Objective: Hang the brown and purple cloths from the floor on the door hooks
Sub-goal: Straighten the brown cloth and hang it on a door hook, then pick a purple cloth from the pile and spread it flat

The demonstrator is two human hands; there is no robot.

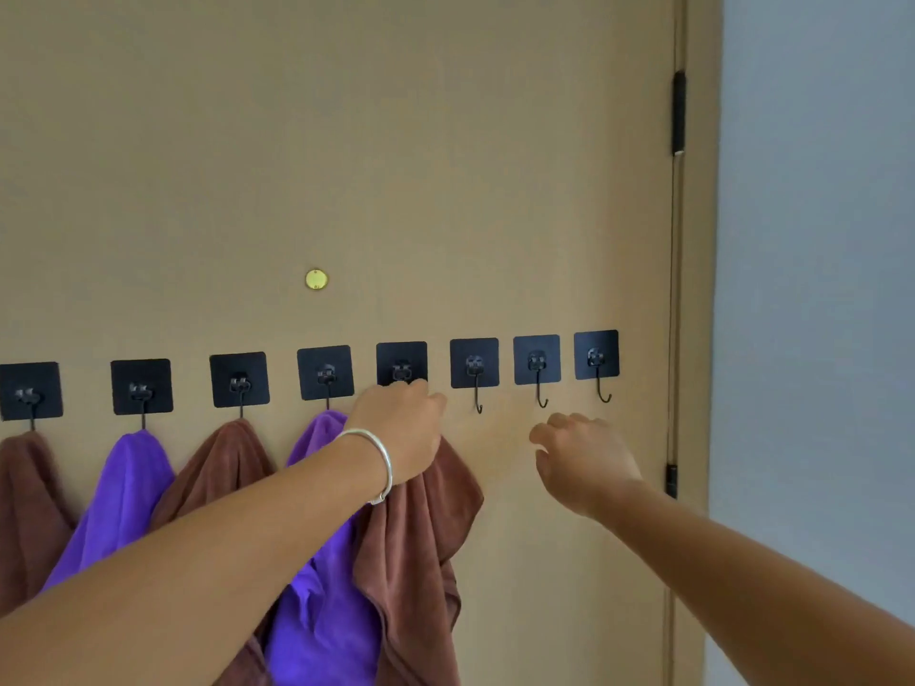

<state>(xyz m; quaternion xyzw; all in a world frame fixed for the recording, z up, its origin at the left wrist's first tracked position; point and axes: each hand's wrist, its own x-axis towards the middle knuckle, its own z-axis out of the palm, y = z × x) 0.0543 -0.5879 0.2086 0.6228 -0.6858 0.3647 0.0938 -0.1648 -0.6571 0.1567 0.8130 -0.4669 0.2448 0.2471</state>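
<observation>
A row of several black adhesive hooks runs across the tan door (346,141). From the left, brown (25,497), purple (124,492), brown (223,467) and purple (322,611) cloths hang on hooks. My left hand (403,428), a silver bangle on its wrist, grips the top of another brown cloth (421,561) right at the fifth hook (401,363), which it hides. My right hand (584,460) hovers beside it with loosely curled fingers, holding nothing, just below the bare sixth hook (476,383) and seventh hook (538,378).
The eighth hook (599,373) at the right end is bare too. A brass peephole (316,279) sits above the row. The door's hinged edge (678,111) and a grey-blue wall (817,289) lie to the right.
</observation>
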